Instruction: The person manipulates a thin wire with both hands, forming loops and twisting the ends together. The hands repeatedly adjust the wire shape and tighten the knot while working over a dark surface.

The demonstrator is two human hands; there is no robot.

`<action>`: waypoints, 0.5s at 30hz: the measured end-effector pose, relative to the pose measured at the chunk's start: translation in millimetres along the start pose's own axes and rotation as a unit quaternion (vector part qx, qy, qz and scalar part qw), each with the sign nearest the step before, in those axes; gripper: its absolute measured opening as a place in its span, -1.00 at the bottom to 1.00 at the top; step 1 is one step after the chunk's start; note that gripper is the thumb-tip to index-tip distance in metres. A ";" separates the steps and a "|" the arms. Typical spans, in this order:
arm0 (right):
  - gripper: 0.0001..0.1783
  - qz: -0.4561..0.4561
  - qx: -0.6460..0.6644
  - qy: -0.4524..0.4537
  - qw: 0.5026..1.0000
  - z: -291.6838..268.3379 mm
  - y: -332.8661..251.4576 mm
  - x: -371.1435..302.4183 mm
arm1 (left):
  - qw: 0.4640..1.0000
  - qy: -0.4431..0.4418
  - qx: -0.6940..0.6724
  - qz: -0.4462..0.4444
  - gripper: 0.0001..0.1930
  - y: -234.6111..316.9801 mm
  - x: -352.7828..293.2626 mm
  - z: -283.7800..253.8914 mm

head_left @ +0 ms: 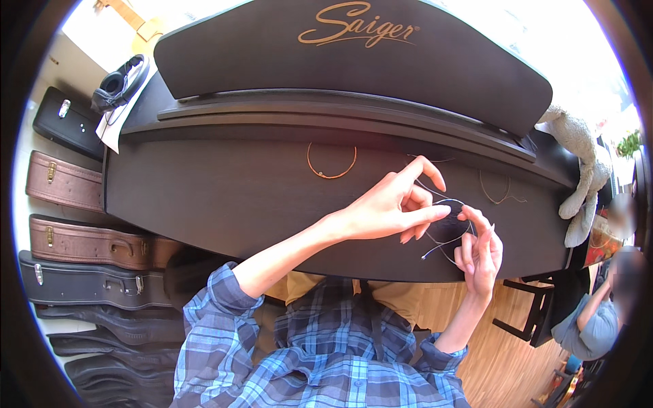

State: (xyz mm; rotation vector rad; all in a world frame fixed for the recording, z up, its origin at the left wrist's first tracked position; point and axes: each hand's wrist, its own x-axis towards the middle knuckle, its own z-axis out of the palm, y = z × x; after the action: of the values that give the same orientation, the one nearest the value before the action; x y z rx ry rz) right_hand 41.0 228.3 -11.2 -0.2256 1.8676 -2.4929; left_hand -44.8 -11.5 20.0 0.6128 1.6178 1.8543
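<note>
A thin silvery guitar string (445, 243) is looped in the air between my two hands, above the dark closed lid (224, 183) of a piano. My left hand (398, 207) reaches across from the left, thumb stretched toward the loop and index finger bent up; its other fingers curl in by the string. On the loop's right side my right hand (479, 255) pinches the string with curled fingers. The small end of the string hangs below the loop. A coiled bronze-coloured string (330, 178) lies on the lid left of my hands, and another thin string (500, 202) lies to their right.
Behind the lid rises a dark music rest (354, 64). Headphones (119, 85) sit at the back left, and a grey plush toy (578, 170) hangs at the right end. Several instrument cases (92, 248) line the left side. A person (595, 326) is at the far right.
</note>
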 end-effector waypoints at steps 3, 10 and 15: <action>-0.45 0.016 -0.015 0.037 0.999 3.2 -0.4 0.2 | 1.000 0.009 0.011 0.017 -0.65 0.0 0.5 -0.1; -0.45 0.007 0.013 0.138 0.990 10.8 3.2 3.3 | 0.999 0.030 0.008 0.043 -0.72 -6.2 3.6 -1.1; -0.49 -0.111 0.087 0.132 0.981 -0.1 11.0 1.0 | 0.999 0.048 -0.012 0.013 -0.75 -8.0 6.5 1.0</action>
State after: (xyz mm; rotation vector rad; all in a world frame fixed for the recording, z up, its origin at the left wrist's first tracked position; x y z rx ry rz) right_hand 39.2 225.1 -21.7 -0.1105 1.7805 -2.9498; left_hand -47.6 -5.6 12.0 0.5458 1.6523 1.9464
